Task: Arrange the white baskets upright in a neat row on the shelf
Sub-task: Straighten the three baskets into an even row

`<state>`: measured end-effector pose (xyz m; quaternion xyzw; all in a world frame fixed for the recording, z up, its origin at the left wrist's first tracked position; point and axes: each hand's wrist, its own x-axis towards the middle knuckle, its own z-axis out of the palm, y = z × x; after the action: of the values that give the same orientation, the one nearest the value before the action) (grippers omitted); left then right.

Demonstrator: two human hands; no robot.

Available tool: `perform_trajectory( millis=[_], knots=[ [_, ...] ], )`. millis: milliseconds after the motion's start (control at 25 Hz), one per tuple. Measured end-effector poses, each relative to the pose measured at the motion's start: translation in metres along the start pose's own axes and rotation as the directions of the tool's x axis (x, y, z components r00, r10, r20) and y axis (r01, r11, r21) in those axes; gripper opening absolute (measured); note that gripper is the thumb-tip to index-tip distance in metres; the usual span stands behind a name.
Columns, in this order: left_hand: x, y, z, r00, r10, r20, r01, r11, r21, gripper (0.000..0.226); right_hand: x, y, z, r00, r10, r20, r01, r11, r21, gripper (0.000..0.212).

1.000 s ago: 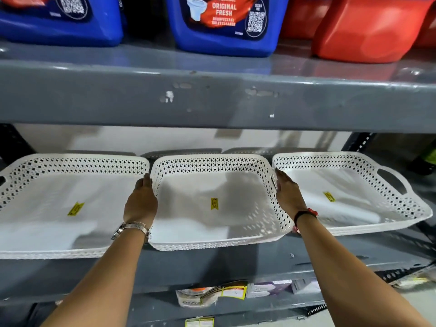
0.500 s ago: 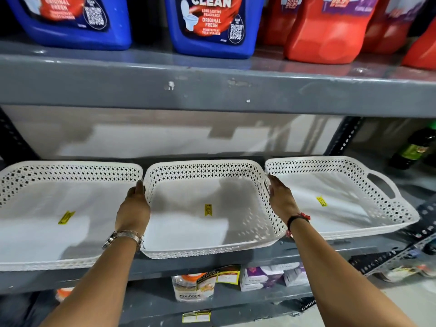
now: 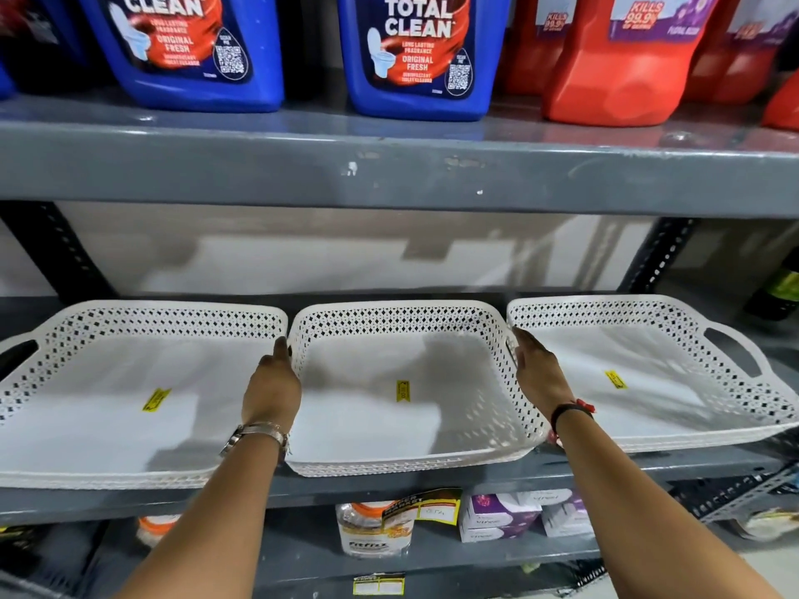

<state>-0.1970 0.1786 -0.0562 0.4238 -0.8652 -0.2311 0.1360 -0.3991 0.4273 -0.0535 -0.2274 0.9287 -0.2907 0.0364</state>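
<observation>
Three shallow white perforated baskets lie flat, side by side, on the grey shelf (image 3: 432, 482). Each has a yellow sticker inside. My left hand (image 3: 272, 389) holds the left side of the middle basket (image 3: 402, 326), in the gap beside the left basket (image 3: 108, 326). My right hand (image 3: 538, 373) grips the middle basket's right side, against the right basket (image 3: 674, 322). The fingertips of both hands are hidden behind the basket's rims. The middle basket's front edge sticks out a little past the shelf's front.
The shelf above (image 3: 389, 175) carries blue toilet-cleaner jugs (image 3: 415, 49) and red jugs (image 3: 622, 71), low over the baskets. Below are a clear bottle (image 3: 372, 538) and small boxes (image 3: 501, 516). A dark green bottle (image 3: 778, 291) stands at the far right.
The view has tilted upward, showing more of the jugs above. Both hands stay on the middle basket's sides; the baskets keep about the same places.
</observation>
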Motion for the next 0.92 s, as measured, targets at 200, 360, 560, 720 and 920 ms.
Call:
perform_trajectory(
  millis=[200, 360, 560, 720, 920],
  knots=[
    [0.0004, -0.0015, 0.0023, 1.000, 0.003, -0.002, -0.003, 1.000, 0.003, 0.052, 0.0000, 0.0010, 0.0008, 1.000, 0.015, 0.002, -0.015, 1.000, 0.020, 0.047],
    [-0.0008, -0.0006, 0.0016, 1.000, 0.000, -0.017, -0.001, 1.000, -0.021, 0.047, -0.0011, 0.0031, 0.0008, 1.000, 0.025, 0.011, -0.025, 1.000, 0.018, 0.048],
    [-0.0013, -0.0005, 0.0001, 0.999, -0.049, 0.002, 0.049, 0.997, -0.055, 0.047, -0.0038, 0.0029, 0.0004, 1.000, 0.026, 0.007, -0.026, 0.999, 0.037, 0.047],
    [-0.0010, -0.0003, -0.0020, 0.997, -0.074, 0.022, 0.076, 0.994, -0.076, 0.043, -0.0054, 0.0015, -0.0003, 1.000, 0.030, 0.010, -0.030, 0.998, 0.050, 0.046],
    [-0.0010, -0.0012, -0.0037, 0.999, -0.044, 0.025, 0.045, 0.998, -0.044, 0.045, -0.0059, 0.0021, -0.0002, 1.000, 0.026, 0.015, -0.027, 0.999, 0.041, 0.046]
  ],
)
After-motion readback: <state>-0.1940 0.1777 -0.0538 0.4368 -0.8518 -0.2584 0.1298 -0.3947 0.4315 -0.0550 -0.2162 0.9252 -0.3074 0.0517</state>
